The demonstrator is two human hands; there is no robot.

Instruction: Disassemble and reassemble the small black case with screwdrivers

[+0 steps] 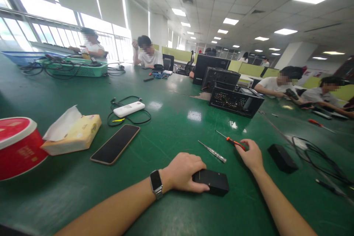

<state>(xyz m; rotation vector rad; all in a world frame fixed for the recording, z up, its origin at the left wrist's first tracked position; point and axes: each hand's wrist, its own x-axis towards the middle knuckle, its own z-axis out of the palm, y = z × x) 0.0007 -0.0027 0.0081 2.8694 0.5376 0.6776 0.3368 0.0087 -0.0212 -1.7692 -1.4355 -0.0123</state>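
My left hand [184,172], with a watch on its wrist, is wrapped round one end of a small black box [218,182] lying on the green table. My right hand [252,155] pinches the orange and black handle of a screwdriver [232,141] between thumb and fingers. Its thin shaft points away to the upper left, low over the table. Between the two hands lies a second, slim screwdriver [214,152] with a clear handle. A similar black box [282,158] rests to the right of my right hand.
On the left are a phone [116,143], a tissue pack [74,132], a red tub [19,151] and a white power strip [129,109] with its cord. An open computer case [235,99] stands ahead. Cables [320,158] lie at right. Several people sit around the table.
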